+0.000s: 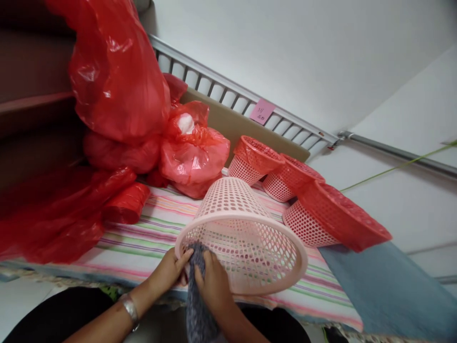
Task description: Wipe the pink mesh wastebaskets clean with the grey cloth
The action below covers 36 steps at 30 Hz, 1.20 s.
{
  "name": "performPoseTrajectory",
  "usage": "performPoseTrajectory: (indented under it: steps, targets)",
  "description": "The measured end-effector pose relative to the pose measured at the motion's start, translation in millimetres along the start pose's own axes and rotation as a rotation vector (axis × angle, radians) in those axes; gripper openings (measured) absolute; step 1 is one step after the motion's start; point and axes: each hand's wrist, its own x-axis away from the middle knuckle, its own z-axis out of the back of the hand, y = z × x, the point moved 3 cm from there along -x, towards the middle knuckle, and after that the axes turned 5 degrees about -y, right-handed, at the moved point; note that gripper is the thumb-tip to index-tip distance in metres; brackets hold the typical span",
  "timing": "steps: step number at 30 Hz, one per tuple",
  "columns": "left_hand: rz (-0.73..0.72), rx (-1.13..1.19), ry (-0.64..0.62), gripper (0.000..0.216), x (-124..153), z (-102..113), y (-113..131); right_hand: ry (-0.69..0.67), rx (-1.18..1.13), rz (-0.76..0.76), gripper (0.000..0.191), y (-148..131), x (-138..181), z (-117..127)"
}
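Note:
A pale pink perforated plastic basket [246,228] lies on its side on the striped cloth, its mouth turned toward me. My left hand [170,270] grips the near left part of the rim, with a metal bracelet on that wrist. My right hand [213,282] is closed on a grey knitted cloth [198,305], pressing it against the basket's rim and inner wall. The cloth hangs down between my arms.
Three baskets with red lids [257,153] [299,172] [341,216] lie tilted behind, to the right. Red plastic bags [117,71] pile up at the left. A striped cloth [143,233] covers the surface; a blue cloth [385,290] lies at right. A metal rail with a pink note [262,111] runs behind.

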Motion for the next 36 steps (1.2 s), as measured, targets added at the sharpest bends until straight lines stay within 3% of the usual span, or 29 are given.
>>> performPoseTrajectory:
  steps: [3, 7, 15, 20, 25, 33, 36]
  targets:
    - [-0.051, -0.098, 0.068, 0.049, 3, 6, 10, -0.043, 0.020, 0.008, 0.022, 0, 7, 6]
    - [-0.216, -0.224, 0.108, 0.040, 5, 17, 34, 0.021, 0.123, -0.113, 0.029, 13, -38, 18]
    - [-0.168, -0.290, 0.131, 0.040, 6, 26, 53, 0.116, 0.035, -0.208, 0.037, 53, -146, 24]
    - [-0.144, -0.253, 0.112, 0.042, 4, 28, 51, 0.150, -0.011, -0.213, 0.044, 72, -173, 24]
    - [-0.143, -0.253, 0.141, 0.041, -1, 28, 40, 0.104, -0.026, -0.224, 0.040, 56, -146, 18]
    - [-0.176, -0.287, 0.196, 0.042, 0, 27, 41, -0.001, -0.170, -0.058, 0.029, -4, -8, 5]
    - [-0.178, -0.352, 0.220, 0.042, 4, 31, 50, -0.145, -0.362, 0.005, 0.021, -8, 13, 21]
